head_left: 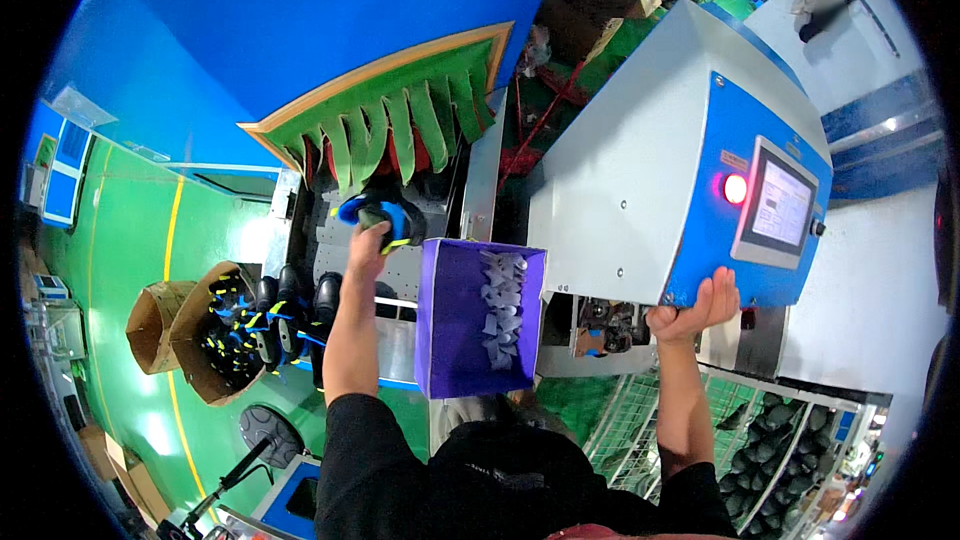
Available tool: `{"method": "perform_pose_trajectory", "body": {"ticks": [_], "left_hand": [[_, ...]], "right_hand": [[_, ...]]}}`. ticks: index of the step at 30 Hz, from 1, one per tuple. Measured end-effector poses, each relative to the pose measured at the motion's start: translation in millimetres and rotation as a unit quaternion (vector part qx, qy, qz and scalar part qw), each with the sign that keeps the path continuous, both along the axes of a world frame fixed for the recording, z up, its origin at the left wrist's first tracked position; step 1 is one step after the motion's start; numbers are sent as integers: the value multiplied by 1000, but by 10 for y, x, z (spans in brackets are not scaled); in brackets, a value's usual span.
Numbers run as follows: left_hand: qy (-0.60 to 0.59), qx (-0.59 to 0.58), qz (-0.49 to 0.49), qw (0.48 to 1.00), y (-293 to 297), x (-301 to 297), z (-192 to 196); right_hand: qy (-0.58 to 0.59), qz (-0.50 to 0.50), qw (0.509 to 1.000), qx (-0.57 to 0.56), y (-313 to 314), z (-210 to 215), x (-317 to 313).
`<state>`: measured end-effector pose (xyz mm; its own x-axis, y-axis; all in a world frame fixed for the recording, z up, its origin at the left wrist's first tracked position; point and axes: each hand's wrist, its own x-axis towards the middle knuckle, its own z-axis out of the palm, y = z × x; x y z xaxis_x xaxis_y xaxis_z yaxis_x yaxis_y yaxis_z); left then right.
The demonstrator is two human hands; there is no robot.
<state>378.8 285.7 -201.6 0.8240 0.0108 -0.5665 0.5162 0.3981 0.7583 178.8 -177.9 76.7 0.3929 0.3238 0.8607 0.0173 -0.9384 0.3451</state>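
In my left hand [370,240] is a black shoe with blue and yellow trim [402,222], gripped at one end above a perforated metal surface [398,265]. Just beyond it hang green strip curtains [385,130] across the opening of a large blue machine [330,10]. My right hand [700,308] is at the lower edge of a grey and blue machine cabinet [640,170], fingers stretched out, apparently empty. Above that hand are a lit red button [735,188] and a touch screen [778,205].
Between my arms stands a purple box [430,330] containing several white plastic pieces [503,310]. Several black shoes [290,305] sit left of my left forearm. Beside them are cardboard boxes [185,340], one filled with blue and yellow items. A rack of dark shoes [775,450] is lower right.
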Motion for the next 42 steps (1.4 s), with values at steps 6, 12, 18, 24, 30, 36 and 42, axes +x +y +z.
{"method": "perform_pose_trajectory", "body": {"ticks": [6,12,18,24,30,36,42], "left_hand": [[-69,-44,-26,996,393,-1366,1388],[-29,-97,-123,987,25,-2771,2409],[-34,-181,-363,913,-555,-3144,3116],[-80,-152,-120,978,-1360,-2897,2351],[-492,406,-180,749,-2241,-3357,2622],[-407,384,-399,726,-3297,-3524,2645],[-370,338,-582,641,-3362,-3696,2615]], "right_hand": [[134,-22,978,158,523,257,-221],[296,202,925,122,1316,-149,-781],[346,403,843,86,976,309,-1181],[492,264,485,673,311,322,-1864],[321,209,354,853,-194,-536,-2669],[283,232,463,807,-166,-57,-2752],[374,141,528,749,-436,32,-3183]]}}
